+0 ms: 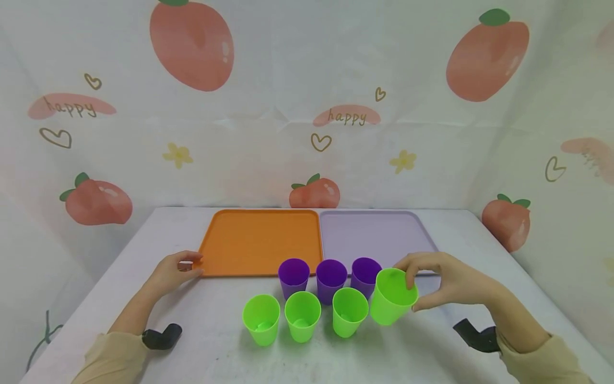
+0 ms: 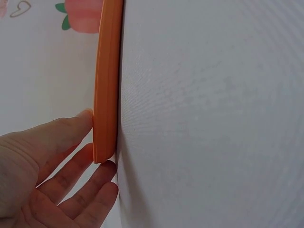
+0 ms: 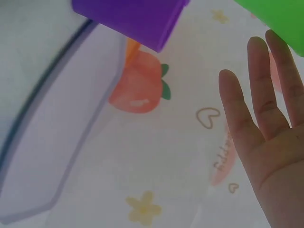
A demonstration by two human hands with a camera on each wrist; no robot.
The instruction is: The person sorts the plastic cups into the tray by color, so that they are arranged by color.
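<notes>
In the head view my right hand (image 1: 453,280) pinches a green cup (image 1: 387,298) by its right rim, finger at the mouth and thumb outside; it leans to one side. Its lower wall (image 3: 285,23) shows at the top right of the right wrist view. Three more green cups (image 1: 261,322) (image 1: 303,320) (image 1: 349,314) stand upright in a row to its left. Behind them are three purple cups (image 1: 293,280) (image 1: 331,282) (image 1: 365,280). With loose fingers, my left hand (image 1: 175,272) touches the near left corner of an orange tray (image 2: 105,90).
A lilac tray (image 1: 374,234) lies against the orange tray's right side at the back of the white table (image 1: 201,341). Behind the table hangs a white cloth (image 1: 268,154) printed with fruit. Black wrist mounts (image 1: 163,337) (image 1: 477,336) sit at both sleeves.
</notes>
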